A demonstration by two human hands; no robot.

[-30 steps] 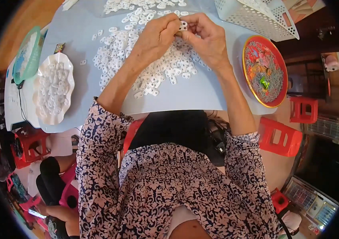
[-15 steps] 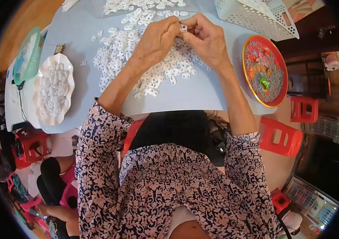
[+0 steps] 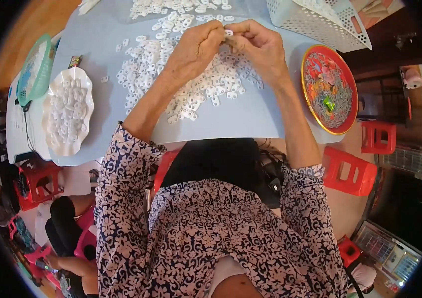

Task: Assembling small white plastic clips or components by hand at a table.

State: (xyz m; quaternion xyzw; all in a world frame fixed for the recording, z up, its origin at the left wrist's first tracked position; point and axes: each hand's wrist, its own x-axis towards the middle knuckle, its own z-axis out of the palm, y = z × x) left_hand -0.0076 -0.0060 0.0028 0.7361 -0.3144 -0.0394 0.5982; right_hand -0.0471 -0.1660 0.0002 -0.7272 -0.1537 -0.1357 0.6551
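Observation:
Between my fingertips, over the far part of the table, is a small white plastic piece (image 3: 228,33) with a dark opening. My left hand (image 3: 198,48) pinches its left side, fingers curled. On its right side the thumb and forefinger of my right hand (image 3: 260,48) are pressed close. Beneath both hands spreads a large heap of loose white plastic pieces (image 3: 144,69), oval with holes. To the right lies a red round tray (image 3: 353,94) with a gold rim, holding many small grey pins or screws and a few colourful wrappers.
A white scalloped dish (image 3: 88,111) of similar pieces stands at the left, near a green basket (image 3: 42,74). A white perforated basket (image 3: 315,30) is at the far right. Red stools (image 3: 350,171) stand beyond the table (image 3: 211,130); another person's arm (image 3: 74,264) shows lower left.
My right thumb and fingers have shifted slightly around the small white piece, which has turned a little. My left hand stays nearly where it was.

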